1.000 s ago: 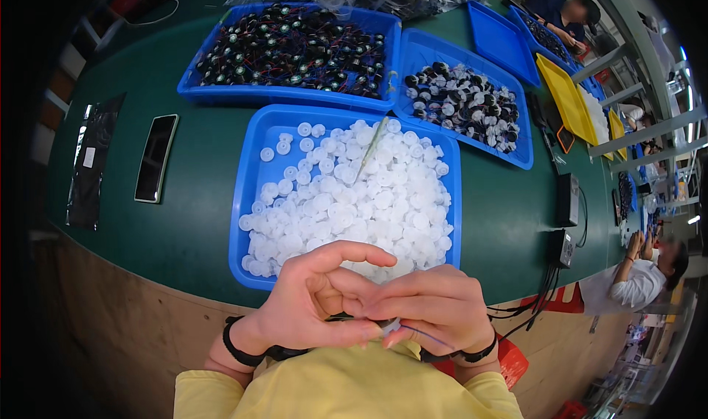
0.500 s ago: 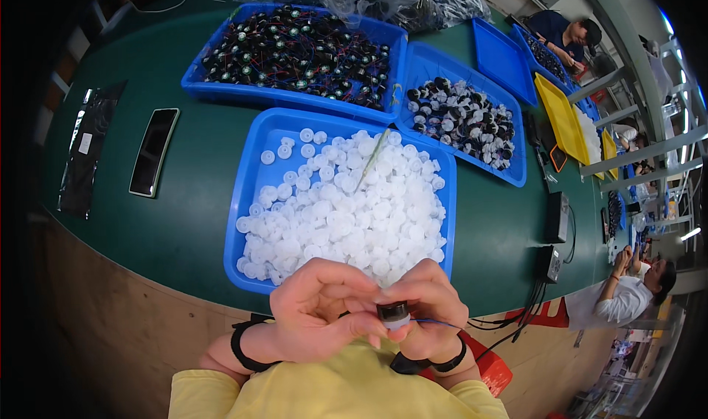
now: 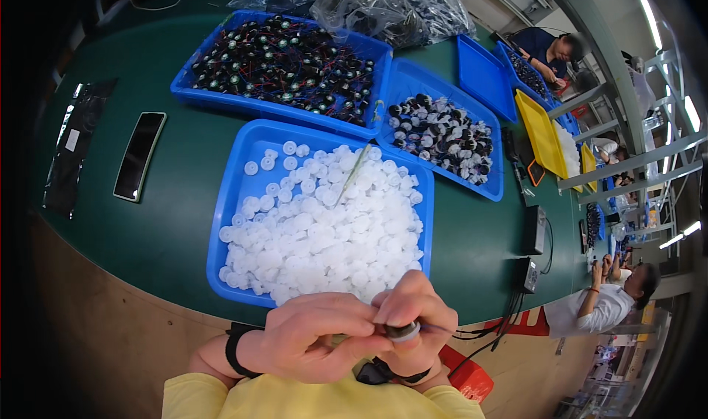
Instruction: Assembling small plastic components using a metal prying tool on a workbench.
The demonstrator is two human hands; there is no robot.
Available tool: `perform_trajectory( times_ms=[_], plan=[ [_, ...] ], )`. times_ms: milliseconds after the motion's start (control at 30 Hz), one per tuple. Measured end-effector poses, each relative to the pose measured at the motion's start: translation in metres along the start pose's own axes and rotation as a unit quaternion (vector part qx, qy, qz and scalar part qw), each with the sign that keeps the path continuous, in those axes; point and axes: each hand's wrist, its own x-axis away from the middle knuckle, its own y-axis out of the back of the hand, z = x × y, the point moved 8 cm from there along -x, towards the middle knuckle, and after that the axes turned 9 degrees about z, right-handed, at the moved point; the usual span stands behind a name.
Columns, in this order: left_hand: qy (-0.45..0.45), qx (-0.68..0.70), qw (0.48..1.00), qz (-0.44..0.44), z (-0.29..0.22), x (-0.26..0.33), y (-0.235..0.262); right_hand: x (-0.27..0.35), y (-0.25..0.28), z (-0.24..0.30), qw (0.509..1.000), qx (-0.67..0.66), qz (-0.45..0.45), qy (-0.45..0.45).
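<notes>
Holding a small dark round part with a pale rim, just off the near edge of the white-parts tray, the person appears to be at a fitting or checking step. The right hand has its fingers pinched around the part; the left hand's reach its side, grip indeterminable. Next move seemingly calls for steady support and even pressure. The tray carries white round pieces and a slim greenish tool. Behind it, left, a blue bin contains dark wired components; behind it, right, a second blue tray contains black-and-white pieces.
</notes>
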Motion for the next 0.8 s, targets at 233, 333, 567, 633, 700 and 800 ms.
perform_trajectory(
  times_ms=[233,333,567,633,700,800],
  plan=[
    [0.155,0.238,0.959,0.009,0.021,0.013,-0.007,-0.005,0.005,-0.003,0.997,-0.051,-0.034,0.047],
    [0.225,0.32,0.92,0.023,0.032,0.009,-0.004,-0.008,0.001,0.013,0.991,0.091,-0.02,0.1],
    [0.324,0.46,0.825,0.045,0.049,0.02,-0.009,-0.017,-0.013,0.031,0.946,0.296,0.08,0.108],
    [0.299,0.522,0.796,0.07,0.044,0.019,-0.014,-0.018,-0.014,0.031,0.953,0.274,0.069,0.106],
    [0.295,0.534,0.788,0.078,0.042,0.017,-0.016,-0.02,-0.017,0.034,0.932,0.307,0.118,0.15],
    [0.296,0.52,0.796,0.089,0.044,0.019,-0.019,-0.017,-0.018,0.038,0.924,0.322,0.146,0.146]
  ],
)
